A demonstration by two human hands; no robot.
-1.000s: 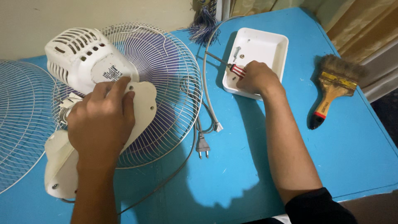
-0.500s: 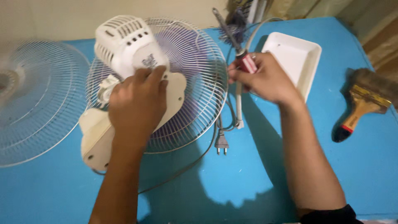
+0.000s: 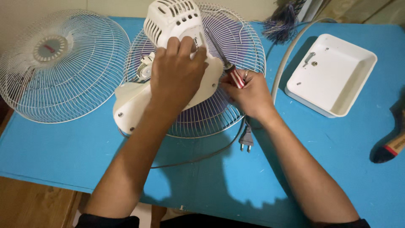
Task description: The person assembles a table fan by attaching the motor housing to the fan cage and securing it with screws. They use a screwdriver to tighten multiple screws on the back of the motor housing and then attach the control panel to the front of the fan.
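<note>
- We see even, fairly bright indoor light falling from above and ahead.
- Both forearms throw dark, soft-edged shadows toward us on the blue table (image 3: 337,169).
- The white tray (image 3: 337,59) looks bright, without harsh glare.
- The picture is sharp at the centre; we notice slight softness and wide-angle stretch near the edges.

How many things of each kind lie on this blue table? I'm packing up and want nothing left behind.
Wire fan grilles: 2 (loose one, one on the fan body)
Screwdriver: 1, in the right hand
White tray: 1
Paintbrush: 1
Power plug: 1
Total: 6
</note>
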